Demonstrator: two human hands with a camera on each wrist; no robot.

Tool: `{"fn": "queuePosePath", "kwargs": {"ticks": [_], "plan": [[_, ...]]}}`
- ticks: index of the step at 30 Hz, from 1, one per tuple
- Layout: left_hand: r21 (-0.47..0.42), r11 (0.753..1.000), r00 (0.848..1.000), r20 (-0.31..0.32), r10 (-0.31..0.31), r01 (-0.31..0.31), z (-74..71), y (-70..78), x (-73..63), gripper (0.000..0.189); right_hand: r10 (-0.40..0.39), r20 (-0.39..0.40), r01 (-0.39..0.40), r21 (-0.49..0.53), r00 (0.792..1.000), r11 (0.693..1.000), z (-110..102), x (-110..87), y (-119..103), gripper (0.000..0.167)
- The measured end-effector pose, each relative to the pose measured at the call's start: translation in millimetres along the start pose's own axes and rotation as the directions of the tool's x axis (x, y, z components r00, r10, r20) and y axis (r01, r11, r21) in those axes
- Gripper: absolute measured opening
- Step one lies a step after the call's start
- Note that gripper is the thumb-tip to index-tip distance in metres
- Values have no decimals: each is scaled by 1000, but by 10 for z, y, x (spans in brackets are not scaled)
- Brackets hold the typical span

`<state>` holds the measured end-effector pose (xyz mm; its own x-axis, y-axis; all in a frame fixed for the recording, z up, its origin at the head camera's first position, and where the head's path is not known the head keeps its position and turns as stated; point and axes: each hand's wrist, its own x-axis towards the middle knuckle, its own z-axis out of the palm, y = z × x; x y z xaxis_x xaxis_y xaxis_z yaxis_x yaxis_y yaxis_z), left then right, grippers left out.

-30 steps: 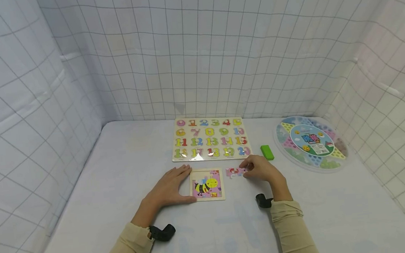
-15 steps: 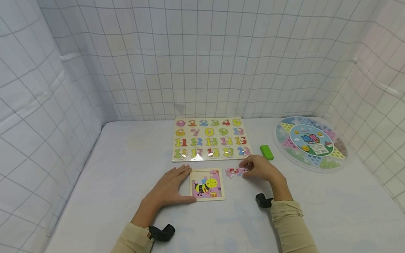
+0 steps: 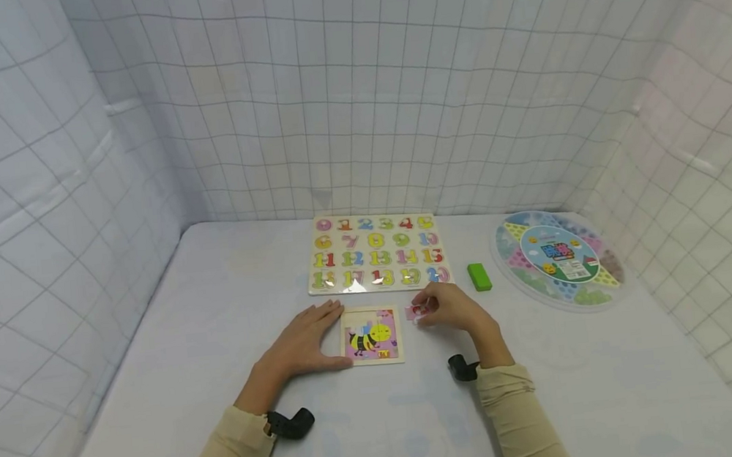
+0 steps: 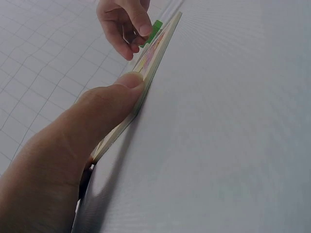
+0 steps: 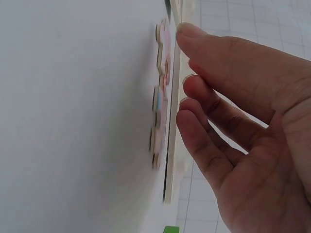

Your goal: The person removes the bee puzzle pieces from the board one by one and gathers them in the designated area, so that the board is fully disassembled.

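In the head view, a wooden puzzle tray (image 3: 374, 361) with a bee picture lies flat. My left hand (image 3: 304, 342) is spread along its left side, and in the left wrist view the thumb (image 4: 114, 99) rests on the tray's edge. To the right of the tray are pink puzzle pieces (image 3: 411, 312), partly hidden beneath my right hand (image 3: 451, 308). Seen from the right wrist, that hand hovers just above the puzzle pieces (image 5: 163, 82), its fingers loosely bent and a gap between thumb and fingertips. Nothing is held in it.
A number puzzle board (image 3: 378, 251) lies behind the tray. A green block (image 3: 479, 276) sits beyond my right hand, and a round board-game package (image 3: 557, 258) lies farther right. Grid-patterned cloth walls (image 3: 355, 112) rise at the back and sides.
My right hand has moved left, covering more of the pink puzzle pieces. The left hand stays at the tray. The head view has shifted slightly.
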<state>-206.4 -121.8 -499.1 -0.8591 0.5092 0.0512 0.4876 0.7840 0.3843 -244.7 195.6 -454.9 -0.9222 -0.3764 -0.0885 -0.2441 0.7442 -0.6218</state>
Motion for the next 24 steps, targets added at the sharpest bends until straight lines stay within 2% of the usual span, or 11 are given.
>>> {"fn": "queuePosePath", "kwargs": {"ticks": [7, 12, 24], "plan": [[8, 1000, 1000, -7, 3, -3, 10, -17, -10, 104, -28, 6, 28, 36, 1000, 999, 110, 64, -156, 29], [-5, 1000, 1000, -4, 5, -5, 9, -14, -13, 104, -15, 23, 14, 40, 1000, 999, 203, 124, -236, 29], [-9, 1000, 1000, -7, 10, -10, -13, -4, -8, 102, 5, 32, -5, -8, 999, 1000, 277, 175, -353, 25]]}}
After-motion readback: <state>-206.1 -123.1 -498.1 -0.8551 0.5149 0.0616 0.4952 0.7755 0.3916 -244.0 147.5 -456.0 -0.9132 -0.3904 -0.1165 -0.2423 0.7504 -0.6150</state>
